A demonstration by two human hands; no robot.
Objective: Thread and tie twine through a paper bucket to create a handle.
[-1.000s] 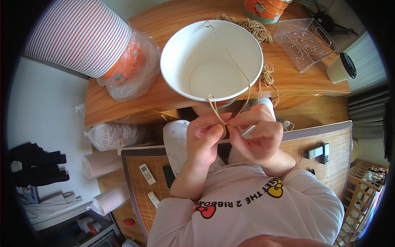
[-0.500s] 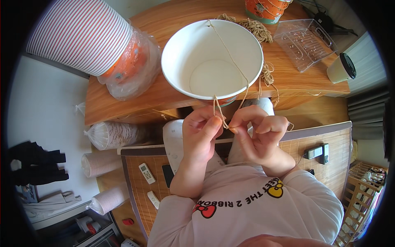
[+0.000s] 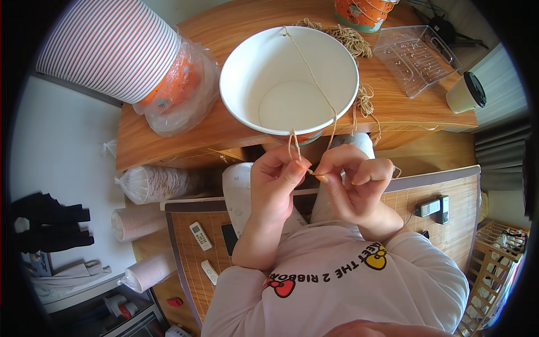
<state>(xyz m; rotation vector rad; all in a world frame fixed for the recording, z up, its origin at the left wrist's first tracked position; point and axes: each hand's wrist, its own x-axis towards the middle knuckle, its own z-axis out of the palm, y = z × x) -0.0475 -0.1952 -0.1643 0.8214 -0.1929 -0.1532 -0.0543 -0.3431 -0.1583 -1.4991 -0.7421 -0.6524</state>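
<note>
A large white-lined paper bucket [image 3: 252, 78] sits at the front edge of the wooden table, its mouth tilted toward me. Thin tan string [image 3: 334, 115] runs from a hole in its far rim, across the opening and over the near rim to my hands. A loop of it also passes through the near rim. Just below that rim, my left hand [image 3: 271, 185] pinches the loop between thumb and forefinger. My right hand [image 3: 362, 182], close beside it, pinches the string's end with thumb and forefinger. The fingertips partly hide the twist between them.
Stacked paper buckets [image 3: 109, 50] in clear plastic stand at left. Bundles of string [image 3: 351, 42] lie behind the bucket, near a finished orange bucket [image 3: 359, 16]. A clear tray [image 3: 415, 81] and a lidded cup [image 3: 460, 98] are at right. Remotes [image 3: 200, 236] lie on the mat below.
The pinched string has shifted slightly: my right fingertips have moved a little right and the loop at the near rim has widened. The bucket has barely moved.
</note>
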